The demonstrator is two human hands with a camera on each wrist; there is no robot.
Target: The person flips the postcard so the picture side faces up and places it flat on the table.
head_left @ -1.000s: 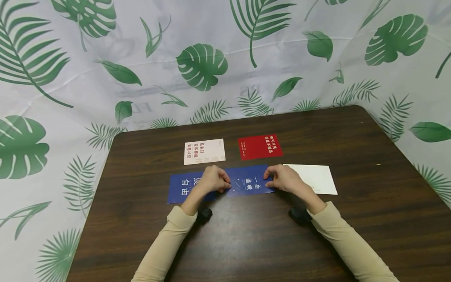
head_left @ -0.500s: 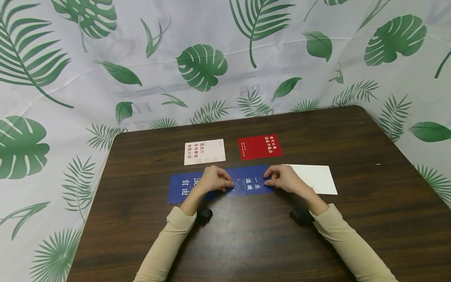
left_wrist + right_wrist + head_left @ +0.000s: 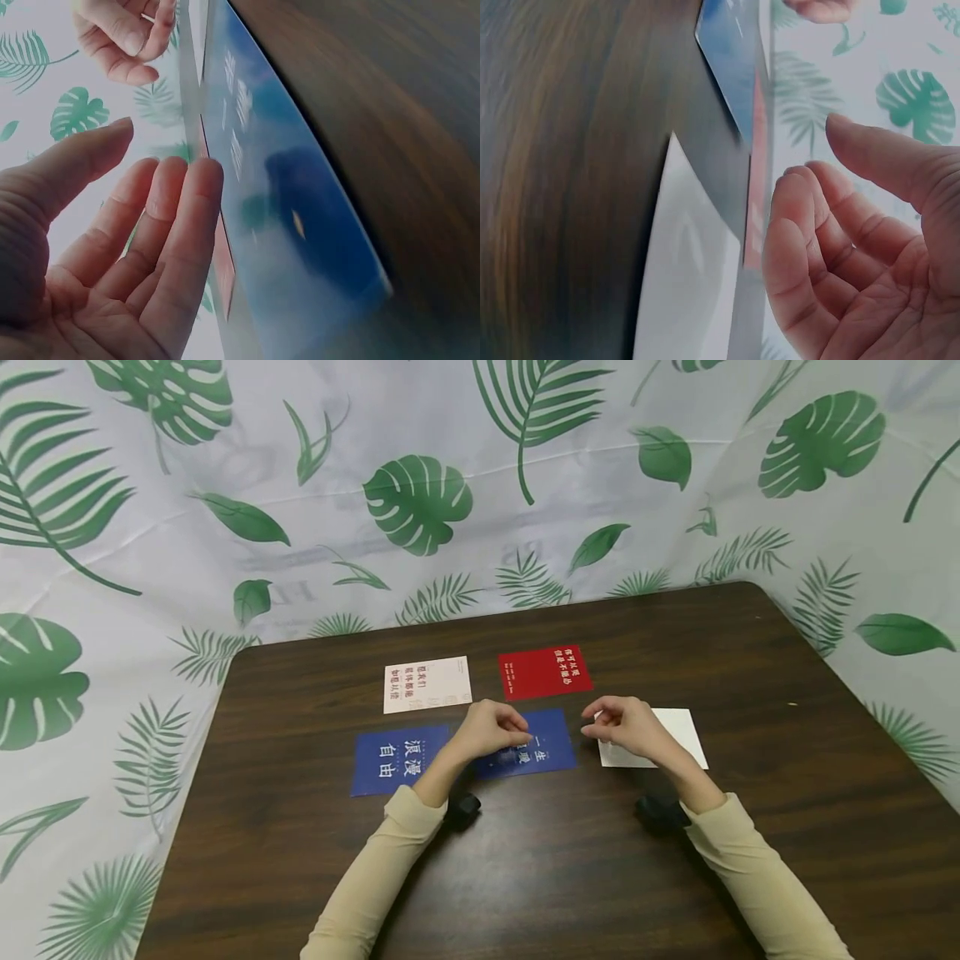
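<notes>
Above the middle blue card (image 3: 555, 723), my left hand (image 3: 489, 729) hovers with loosely bent fingers. The left wrist view shows its thumb and fingertips apart with nothing between them, beside the glossy blue card (image 3: 307, 217). My right hand (image 3: 630, 727) overlaps the left part of a white card (image 3: 681, 733) in the head view. Its fingers are relaxed and hold nothing, and in the right wrist view the white card (image 3: 686, 262) lies beside and below them. Another blue card (image 3: 375, 768) with white characters lies left of the middle one.
Farther back on the dark wooden table (image 3: 517, 877) lie a cream card (image 3: 447, 678) with red characters and a red card (image 3: 534, 678). A leaf-patterned cloth (image 3: 300, 568) hangs behind the table. Dark wrist devices (image 3: 463, 811) sit under both wrists.
Both hands have come off the middle blue card's edges. The left hand has moved right over that card, uncovering the left blue card's characters. The right hand has shifted right, over the white card.
</notes>
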